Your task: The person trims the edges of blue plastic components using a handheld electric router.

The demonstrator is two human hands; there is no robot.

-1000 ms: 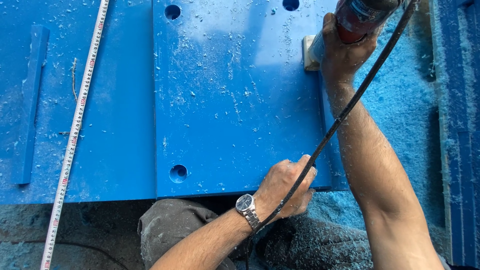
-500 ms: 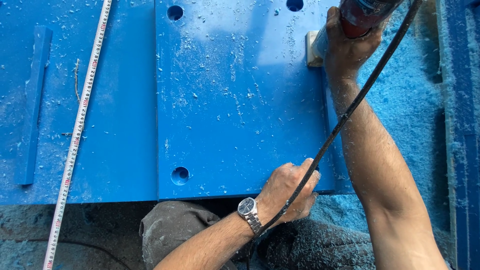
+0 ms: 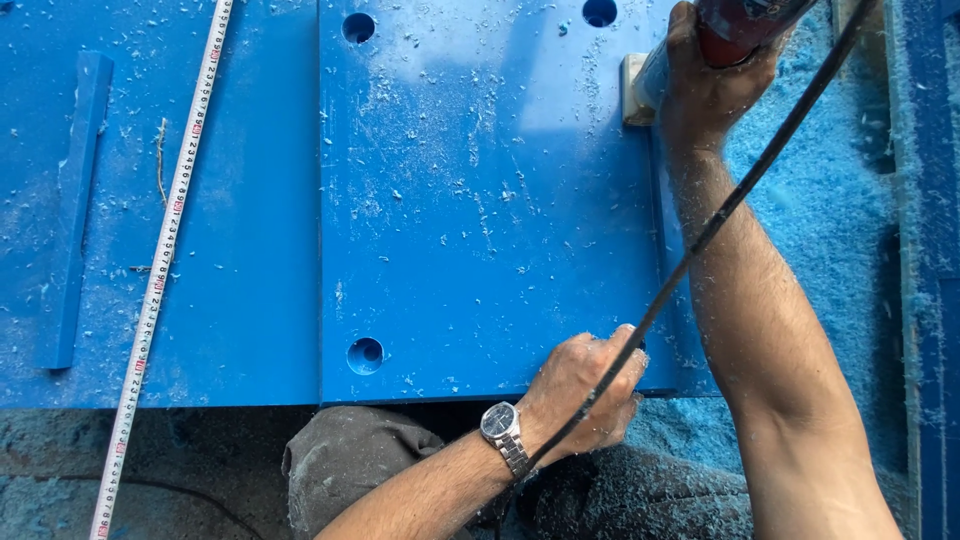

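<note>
Blue dust and shavings are spread over the whole work area, piled thickest at the right (image 3: 830, 200). Nearest the camera, a knee in grey dusty cloth (image 3: 350, 465) is seen under the near edge of the boards. Just right of it, the left hand (image 3: 585, 390), with a wristwatch (image 3: 502, 428) on its wrist, is pressed on the near right corner of the blue panel (image 3: 480, 200), its fingers curled over the near edge. A black cable (image 3: 720, 215) is draped across the back of that hand and runs up and to the right, crossing in front of the right forearm.

The blue panel lies flat on a wider blue board (image 3: 260, 250) and is littered with pale chips. 3 round holes are visible in it: 1 near the near left corner (image 3: 365, 354) and 2 along the far edge (image 3: 358, 27). A possible 4th is hidden by the left hand.

At the left, a measuring tape (image 3: 165, 260) is laid diagonally over the blue board, and a narrow blue strip (image 3: 78, 210) lies further left.

Farthest, at the panel's right edge, the right hand (image 3: 705, 90) is closed around a red power tool (image 3: 735, 25), whose pale base (image 3: 632, 90) is set against the panel's edge. The tool's top is cut off by the frame.
</note>
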